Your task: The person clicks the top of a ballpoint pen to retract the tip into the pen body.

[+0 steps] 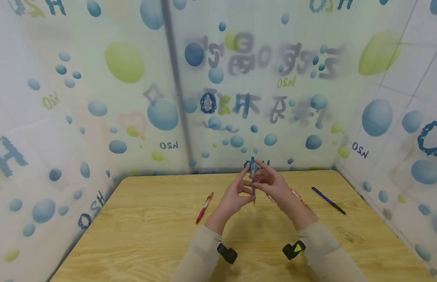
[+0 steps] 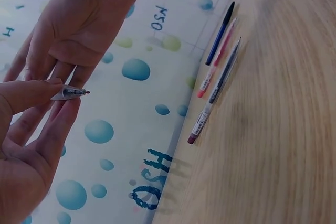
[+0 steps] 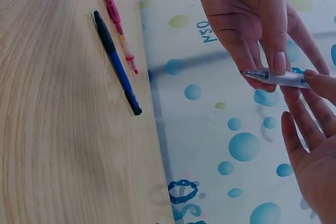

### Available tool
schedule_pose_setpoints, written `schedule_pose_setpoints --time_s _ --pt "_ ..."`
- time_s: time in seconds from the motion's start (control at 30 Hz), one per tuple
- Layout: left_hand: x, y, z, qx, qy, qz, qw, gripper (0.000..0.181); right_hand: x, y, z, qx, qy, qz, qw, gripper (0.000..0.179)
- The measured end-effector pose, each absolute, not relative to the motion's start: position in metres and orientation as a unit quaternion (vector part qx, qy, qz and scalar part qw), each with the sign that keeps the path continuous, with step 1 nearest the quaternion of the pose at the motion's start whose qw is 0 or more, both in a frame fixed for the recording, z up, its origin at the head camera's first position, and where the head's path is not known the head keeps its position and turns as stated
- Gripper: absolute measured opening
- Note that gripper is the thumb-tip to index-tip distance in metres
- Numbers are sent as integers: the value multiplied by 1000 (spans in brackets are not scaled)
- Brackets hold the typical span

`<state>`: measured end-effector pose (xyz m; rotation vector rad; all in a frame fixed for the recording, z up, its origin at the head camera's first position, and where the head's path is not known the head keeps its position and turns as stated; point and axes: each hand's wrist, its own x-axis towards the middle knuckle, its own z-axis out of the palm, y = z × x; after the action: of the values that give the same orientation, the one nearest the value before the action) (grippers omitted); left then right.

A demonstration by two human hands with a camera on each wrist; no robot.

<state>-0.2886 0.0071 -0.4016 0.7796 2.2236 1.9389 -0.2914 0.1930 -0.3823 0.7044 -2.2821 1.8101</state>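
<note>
A slim pen with a pale barrel and a blue top (image 1: 253,169) is held upright above the table, its tip downward. My left hand (image 1: 236,192) pinches it near the lower end, thumb against fingers, as the right wrist view shows around the pale barrel (image 3: 286,79). My right hand (image 1: 274,185) pinches the same pen higher up, its index finger reaching to the top. From the left wrist, the metal tip (image 2: 73,93) sticks out past the left thumb. Fingers cover part of the barrel in each view.
A red pen (image 1: 204,208) and a black-and-blue pen (image 3: 118,66) lie on the left of the wooden table (image 1: 141,219). On the right lie a blue pen (image 1: 328,200), a pink pen (image 2: 217,59) and a dark-ended clear pen (image 2: 214,94). Patterned sheets (image 1: 133,129) surround the table.
</note>
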Motion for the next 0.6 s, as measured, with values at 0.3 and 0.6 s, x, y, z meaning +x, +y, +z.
schedule_pose_setpoints --time_s 0.3,0.6 --pt "-277 8 -390 275 731 623 53 99 -290 202 -372 286 -782 551 60 78" --pt "-264 5 -382 287 737 608 64 96 -285 205 -369 296 -794 526 61 79"
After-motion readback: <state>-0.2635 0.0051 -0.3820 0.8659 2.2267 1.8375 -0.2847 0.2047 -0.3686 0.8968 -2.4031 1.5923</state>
